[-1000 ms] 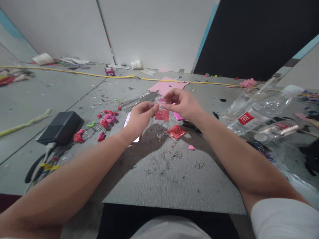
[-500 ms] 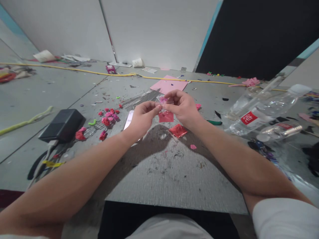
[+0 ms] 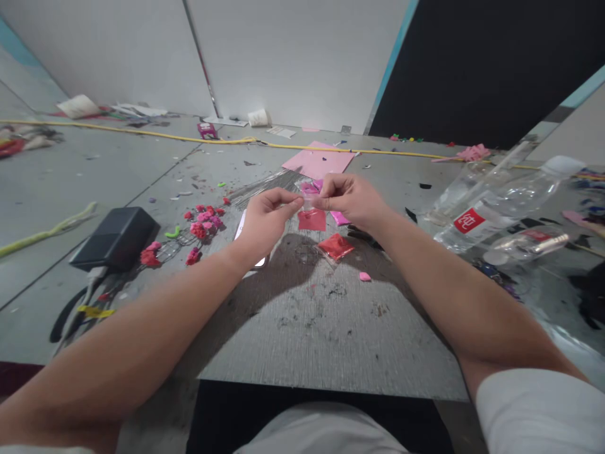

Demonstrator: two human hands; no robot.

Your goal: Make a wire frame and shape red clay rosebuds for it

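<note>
My left hand (image 3: 270, 217) and my right hand (image 3: 352, 200) meet above the middle of the board, fingertips pinched on a small clear plastic bag (image 3: 308, 201) stretched between them. Pink-purple material shows just behind the bag; whether it lies inside is unclear. Below the fingers lies a flat red packet (image 3: 312, 220), with a fuller red packet (image 3: 335, 246) nearer me. A magenta packet (image 3: 339, 218) is partly covered by my right hand. Close to the front sits a small pink lump (image 3: 364, 276). My left hand partly hides a phone (image 3: 260, 261).
Red and pink flower-like pieces (image 3: 205, 222) on wire lie left, beside a black power box (image 3: 116, 238). Thin wires (image 3: 265, 184) and a pink sheet (image 3: 319, 160) lie beyond my hands. Plastic bottles (image 3: 501, 208) are at the right. A yellow cable (image 3: 189, 138) crosses behind.
My hands have drawn slightly apart, with the clear bag now showing between the fingertips. My right hand has shifted a little right, and the magenta packet now shows beside it.
</note>
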